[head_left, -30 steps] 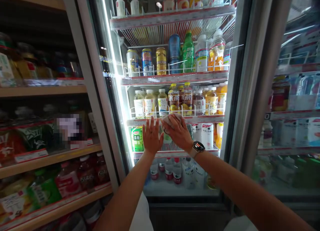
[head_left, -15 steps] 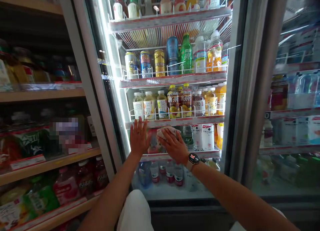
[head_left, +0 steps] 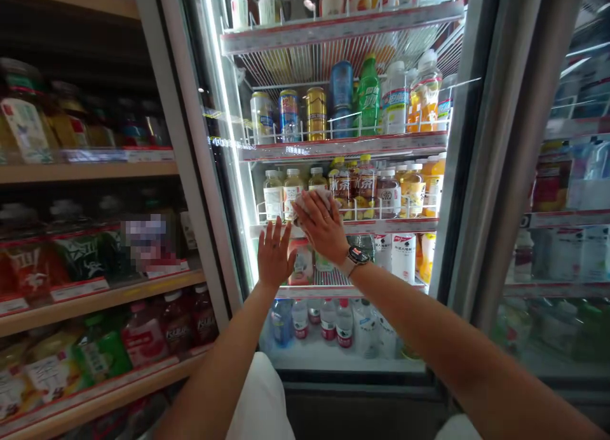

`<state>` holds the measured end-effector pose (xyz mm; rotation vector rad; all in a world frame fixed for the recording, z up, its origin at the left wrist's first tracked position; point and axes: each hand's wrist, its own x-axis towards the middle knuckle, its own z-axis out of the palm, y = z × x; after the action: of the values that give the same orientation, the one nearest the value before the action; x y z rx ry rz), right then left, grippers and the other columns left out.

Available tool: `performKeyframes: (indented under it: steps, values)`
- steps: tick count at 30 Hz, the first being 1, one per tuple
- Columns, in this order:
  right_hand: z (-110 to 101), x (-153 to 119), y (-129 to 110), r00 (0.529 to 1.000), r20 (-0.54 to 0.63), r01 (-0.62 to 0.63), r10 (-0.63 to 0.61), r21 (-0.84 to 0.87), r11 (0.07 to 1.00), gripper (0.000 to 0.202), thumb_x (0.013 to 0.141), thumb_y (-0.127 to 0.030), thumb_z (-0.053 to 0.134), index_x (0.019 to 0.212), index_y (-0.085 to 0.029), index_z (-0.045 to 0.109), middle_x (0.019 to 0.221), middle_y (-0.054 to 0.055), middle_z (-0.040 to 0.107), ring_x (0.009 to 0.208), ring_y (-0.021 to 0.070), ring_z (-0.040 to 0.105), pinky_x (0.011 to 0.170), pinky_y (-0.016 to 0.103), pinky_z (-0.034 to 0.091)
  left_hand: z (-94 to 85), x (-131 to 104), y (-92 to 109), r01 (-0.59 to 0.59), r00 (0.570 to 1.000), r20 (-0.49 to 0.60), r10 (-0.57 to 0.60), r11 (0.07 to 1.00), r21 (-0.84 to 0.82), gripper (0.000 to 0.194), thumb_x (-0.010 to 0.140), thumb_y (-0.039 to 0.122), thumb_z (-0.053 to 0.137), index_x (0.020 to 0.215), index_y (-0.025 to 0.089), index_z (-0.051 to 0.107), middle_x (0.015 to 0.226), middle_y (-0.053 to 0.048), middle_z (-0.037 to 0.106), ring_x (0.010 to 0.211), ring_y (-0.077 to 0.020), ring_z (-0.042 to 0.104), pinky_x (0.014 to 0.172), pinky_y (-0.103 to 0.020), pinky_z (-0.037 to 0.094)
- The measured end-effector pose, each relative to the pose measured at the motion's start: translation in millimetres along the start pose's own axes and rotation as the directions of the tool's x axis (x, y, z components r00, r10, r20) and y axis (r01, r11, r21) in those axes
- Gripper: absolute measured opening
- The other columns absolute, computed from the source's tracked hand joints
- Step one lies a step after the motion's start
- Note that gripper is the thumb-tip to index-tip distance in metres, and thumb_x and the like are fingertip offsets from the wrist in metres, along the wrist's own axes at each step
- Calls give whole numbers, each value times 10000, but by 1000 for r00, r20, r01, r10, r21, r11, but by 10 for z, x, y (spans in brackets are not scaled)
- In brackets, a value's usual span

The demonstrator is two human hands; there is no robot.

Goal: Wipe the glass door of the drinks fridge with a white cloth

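Note:
My right hand [head_left: 325, 229] lies over a pale, crumpled cloth [head_left: 326, 195] and presses it against the glass door [head_left: 333, 362] of a lit drinks fridge. The cloth pokes out around the fingers; most of it is hidden under the palm. Bottled teas stand behind the glass at that height. Lower and to the left, my left hand [head_left: 275, 256] is open, fingers spread and pointing up, and appears to rest on the same glass. It holds nothing. A watch [head_left: 357, 256] sits on my right wrist.
Through the glass, wire shelves carry cans [head_left: 316, 114], a green bottle [head_left: 368, 97] and several water bottles [head_left: 345, 324]. Wooden shelving [head_left: 90, 172] with drinks runs along the left. A metal door frame [head_left: 515, 148] stands to the right, with another glass-fronted fridge beyond.
My right hand has slid the cloth up the glass, from below the bottled teas to in front of them. My left hand stays near the same shelf edge. The view has shifted slightly.

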<state>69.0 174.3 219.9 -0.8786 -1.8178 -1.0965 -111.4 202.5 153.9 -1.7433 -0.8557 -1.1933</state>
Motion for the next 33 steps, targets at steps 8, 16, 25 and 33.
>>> performKeyframes:
  steps: [8,16,25,33]
  values:
    - [220,-994,-363,975,96,199,-201,36,979,566,949,-151,452,1504,-219,360,1569,63,359,1473,217,250,1212,471,160,-26,-10,-15,-30,999,13,30,1000,-5,609,973,271,360,1553,175,198,1617,-117,181,1509,-268,82,1210,-497,155]
    - [214,-1128,-284,954,78,284,-289,61,957,570,930,-114,475,1477,-260,406,1529,58,430,1426,202,352,1189,445,235,-23,-15,-16,-29,1000,3,29,999,34,634,969,287,420,1552,177,199,1614,-117,193,1509,-265,91,1208,-478,174]
    - [62,-68,-26,996,-83,33,-33,3,999,585,982,-205,447,1539,-265,278,1554,100,371,1469,236,269,1222,501,165,-28,-19,-11,-15,1000,12,15,1000,8,638,983,323,396,1561,198,157,1612,-111,194,1507,-269,98,1203,-495,188]
    - [168,-685,-255,996,25,83,-83,9,997,583,957,-169,458,1522,-230,324,1565,92,360,1465,227,274,1215,475,148,-33,-14,-7,-22,1000,6,22,1000,18,616,984,312,381,1555,188,187,1615,-112,185,1507,-268,99,1205,-487,183]
